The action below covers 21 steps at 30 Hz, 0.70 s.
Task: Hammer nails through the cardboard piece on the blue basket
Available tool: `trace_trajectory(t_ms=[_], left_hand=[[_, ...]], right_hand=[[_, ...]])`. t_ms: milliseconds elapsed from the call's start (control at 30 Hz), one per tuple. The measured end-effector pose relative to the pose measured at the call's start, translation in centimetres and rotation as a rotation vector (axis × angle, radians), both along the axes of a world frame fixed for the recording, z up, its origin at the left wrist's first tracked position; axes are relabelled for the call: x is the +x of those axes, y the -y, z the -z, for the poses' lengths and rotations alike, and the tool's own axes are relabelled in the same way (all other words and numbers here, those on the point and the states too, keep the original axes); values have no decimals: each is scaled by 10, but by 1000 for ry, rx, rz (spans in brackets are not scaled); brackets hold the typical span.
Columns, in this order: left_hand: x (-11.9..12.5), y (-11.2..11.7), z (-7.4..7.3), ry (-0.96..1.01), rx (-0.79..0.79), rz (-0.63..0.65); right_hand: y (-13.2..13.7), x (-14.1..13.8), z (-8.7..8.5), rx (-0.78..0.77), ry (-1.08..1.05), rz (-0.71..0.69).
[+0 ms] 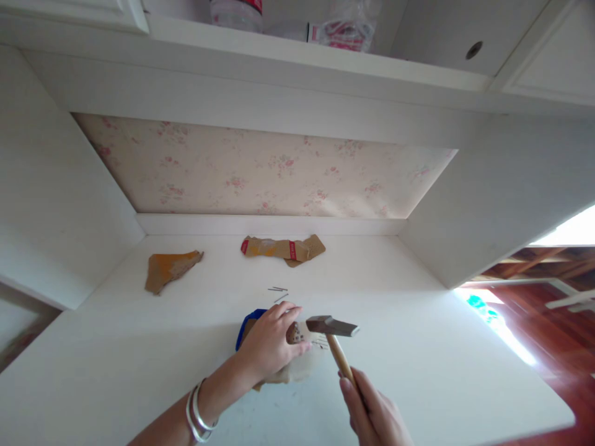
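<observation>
My right hand is wrapped around the wooden handle of a hammer. Its dark metal head is level with my left fingertips, a little to their right. My left hand curves over a small brown piece with dark dots, fingers on the far side and thumb on the near side; much of it is hidden. Beneath this hand lie a blue-edged item and some brown cardboard. Several thin nails show beside the hammer head, and a few more nails lie farther back.
Torn cardboard strips lie near the back of the white tabletop, with another cardboard scrap at the left. White side panels flank the surface. Overhead, a shelf holds a plastic container and a clear bag.
</observation>
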<state>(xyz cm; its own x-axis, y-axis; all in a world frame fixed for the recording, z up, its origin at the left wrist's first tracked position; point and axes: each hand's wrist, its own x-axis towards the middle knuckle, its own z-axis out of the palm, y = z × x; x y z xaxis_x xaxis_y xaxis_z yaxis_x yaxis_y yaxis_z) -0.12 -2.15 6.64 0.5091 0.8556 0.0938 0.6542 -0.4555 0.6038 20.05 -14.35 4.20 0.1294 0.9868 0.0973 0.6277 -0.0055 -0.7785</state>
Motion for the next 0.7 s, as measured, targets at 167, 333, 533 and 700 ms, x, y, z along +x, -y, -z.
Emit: trace_trajectory(t_ms=[167, 333, 533, 700], left_hand=[[-9, -3, -13, -58, 31, 18], [-33, -39, -22, -149, 161, -52], [-50, -98, 9, -272, 128, 30], [-44, -121, 38, -336, 141, 121]], right_hand=[[-10, 31, -6, 3, 114, 94], [-23, 63, 14, -81, 373, 109], [-26, 68, 37, -161, 510, 95], [-25, 62, 42, -173, 444, 106]])
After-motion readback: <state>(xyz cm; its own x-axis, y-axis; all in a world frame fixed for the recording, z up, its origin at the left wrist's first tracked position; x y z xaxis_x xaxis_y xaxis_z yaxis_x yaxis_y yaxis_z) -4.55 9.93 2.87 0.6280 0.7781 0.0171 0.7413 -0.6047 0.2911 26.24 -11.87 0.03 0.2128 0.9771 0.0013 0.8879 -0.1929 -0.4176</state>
